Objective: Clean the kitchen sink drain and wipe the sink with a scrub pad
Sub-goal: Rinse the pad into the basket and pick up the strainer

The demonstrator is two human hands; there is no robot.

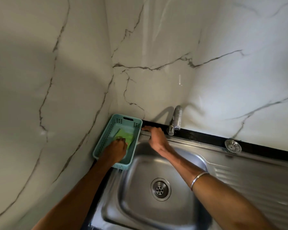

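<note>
Grip of the left hand: fingers are curled down onto a green scrub pad lying in a light blue basket; the pad appears to be pinched at its near edge, though the fingertips are partly hidden by the back of the hand. The basket is set on the corner of the worktop, touching the left rim of the steel sink and close against the marble-patterned wall.

Grip of the right hand: nothing is held; the fingers are laid fairly flat over the back rim of the sink, just beside the basket, apparently for support. A metal bangle is worn on the right forearm, which crosses above the basin.

A tap is mounted on the back ledge just beyond the right hand; no water is seen running. The drain is seen open at the middle of the basin floor, while a loose strainer is lying on the back ledge, well apart to the right.

Progress, as judged: the strainer is already out of the drain, so the drain step seems begun or done; the pad is not yet lifted, and the wiping of the basin is left to do.
</note>
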